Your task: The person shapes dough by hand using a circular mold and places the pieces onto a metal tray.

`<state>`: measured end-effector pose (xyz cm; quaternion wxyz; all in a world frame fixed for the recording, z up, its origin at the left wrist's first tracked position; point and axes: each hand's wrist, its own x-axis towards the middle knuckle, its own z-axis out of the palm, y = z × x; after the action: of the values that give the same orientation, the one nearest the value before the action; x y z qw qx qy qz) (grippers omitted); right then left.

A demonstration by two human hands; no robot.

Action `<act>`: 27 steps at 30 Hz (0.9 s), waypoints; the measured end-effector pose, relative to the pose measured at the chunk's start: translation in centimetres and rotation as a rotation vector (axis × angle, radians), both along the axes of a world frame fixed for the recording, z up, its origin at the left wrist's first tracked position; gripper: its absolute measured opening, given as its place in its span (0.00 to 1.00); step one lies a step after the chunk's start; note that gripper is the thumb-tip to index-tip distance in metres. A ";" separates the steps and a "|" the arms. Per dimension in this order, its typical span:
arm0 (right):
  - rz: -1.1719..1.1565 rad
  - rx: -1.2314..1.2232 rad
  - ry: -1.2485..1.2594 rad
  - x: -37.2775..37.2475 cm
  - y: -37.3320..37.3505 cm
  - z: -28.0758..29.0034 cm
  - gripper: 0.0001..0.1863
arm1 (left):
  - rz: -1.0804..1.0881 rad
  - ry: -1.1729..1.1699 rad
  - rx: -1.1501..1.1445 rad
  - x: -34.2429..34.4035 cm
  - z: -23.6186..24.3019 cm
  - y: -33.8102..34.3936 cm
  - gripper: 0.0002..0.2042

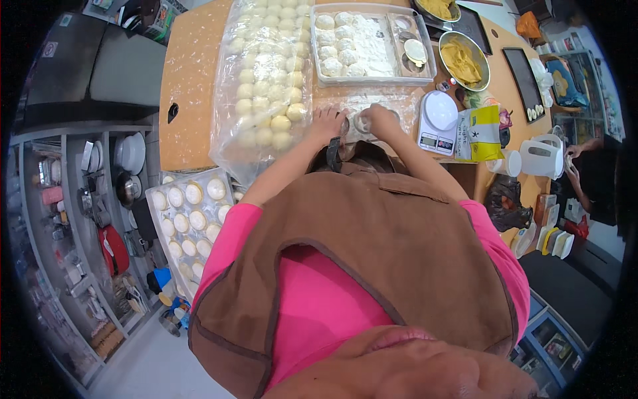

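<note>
Our left hand (328,124) lies spread on the floury table (193,86); just apart, our right hand (381,121) curls at a small round piece (361,123) there, grip unclear. We see print on the yellow bag (484,134).

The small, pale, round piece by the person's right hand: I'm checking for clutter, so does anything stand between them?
Nothing visible does: the bare right hand appears to touch the small, pale, round piece, its material unclear. The bare left hand lies to the left, not between them.

Object (361,122) at right hand (382,122), partly hidden.
</note>
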<state>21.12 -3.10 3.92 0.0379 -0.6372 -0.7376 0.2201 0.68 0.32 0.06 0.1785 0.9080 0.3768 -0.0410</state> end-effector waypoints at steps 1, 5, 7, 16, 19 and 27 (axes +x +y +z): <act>-0.048 0.053 0.111 0.4 0.4 0.8 0.10 | 0.014 0.000 0.004 -0.2 -1.0 0.3 0.35; -0.110 0.176 0.174 2.3 1.0 2.2 0.14 | 0.005 -0.002 0.101 -0.6 -3.2 0.5 0.35; -0.133 0.109 0.110 2.8 0.8 1.5 0.13 | -0.003 -0.007 0.086 -0.3 -2.6 0.4 0.35; -0.014 0.040 -0.015 -0.7 0.0 0.9 0.12 | 0.028 -0.012 0.038 -0.3 -2.2 0.4 0.39; 0.036 0.033 -0.038 -0.8 0.0 0.5 0.10 | 0.021 -0.044 0.071 -0.5 -1.7 0.2 0.46; 0.064 0.032 -0.068 -1.4 0.0 0.6 0.08 | 0.035 0.046 -0.055 -0.3 -0.3 0.2 0.49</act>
<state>19.76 -3.14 4.48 0.0160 -0.6196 -0.7621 0.1874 0.40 0.52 -0.20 0.1953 0.8949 0.3953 -0.0693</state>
